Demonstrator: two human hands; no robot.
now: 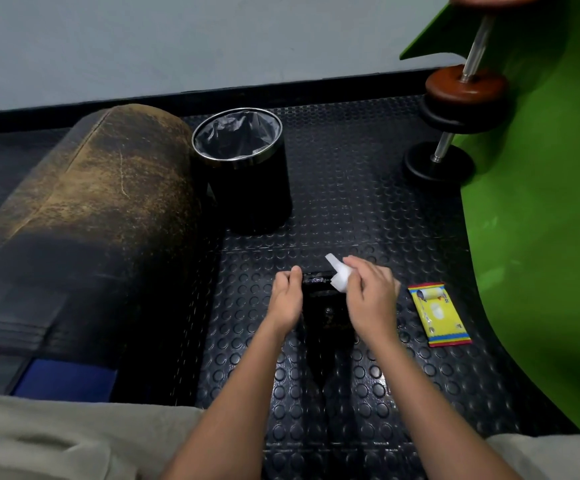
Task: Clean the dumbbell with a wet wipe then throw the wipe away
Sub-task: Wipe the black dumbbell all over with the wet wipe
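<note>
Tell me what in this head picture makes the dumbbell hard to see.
Head view: the black dumbbell merges with the dark studded mat, only small glints marking its top; the left hand and right hand with the wipe cover parts; wide-angle bending curves the green edge.

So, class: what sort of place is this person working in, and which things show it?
Probably a gym or home workout corner: black stud-patterned rubber floor mat, plate-loaded dumbbells with chrome bars near the wall, and a worn brown padded bench.
</note>
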